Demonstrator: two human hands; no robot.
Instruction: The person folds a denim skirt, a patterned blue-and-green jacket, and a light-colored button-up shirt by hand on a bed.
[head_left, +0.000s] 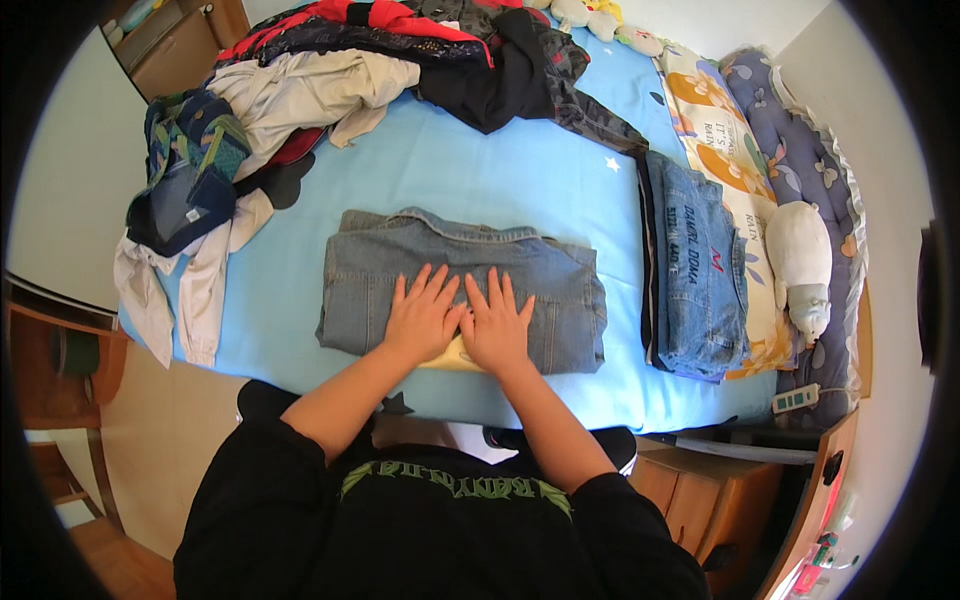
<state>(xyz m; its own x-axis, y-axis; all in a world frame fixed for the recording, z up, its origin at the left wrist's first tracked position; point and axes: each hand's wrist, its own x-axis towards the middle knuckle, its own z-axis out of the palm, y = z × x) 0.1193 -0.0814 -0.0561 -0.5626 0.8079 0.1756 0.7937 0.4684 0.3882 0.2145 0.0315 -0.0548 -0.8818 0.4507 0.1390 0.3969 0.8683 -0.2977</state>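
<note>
A folded grey-blue denim jacket (457, 255) lies flat on the light blue bedsheet (480, 176), its collar on the far side. Both palms rest on it, side by side, near its middle. My left hand (424, 319) has its fingers spread and pointing away from me. My right hand (497, 322) lies just to its right, fingers also apart, and the thumbs are close together or touching. Beneath the wrists, a patch of yellow (454, 356) shows at the jacket's near edge; what it belongs to is partly hidden.
A stack of folded clothes, blue denim (697, 270) on top, lies right, beside a patterned pillow (720, 127) and a white plush bear (799, 262). A cream garment (300, 90), black clothing (495, 82) and a dark blue garment (180, 202) are heaped far and left. A power strip (796, 399) sits near right.
</note>
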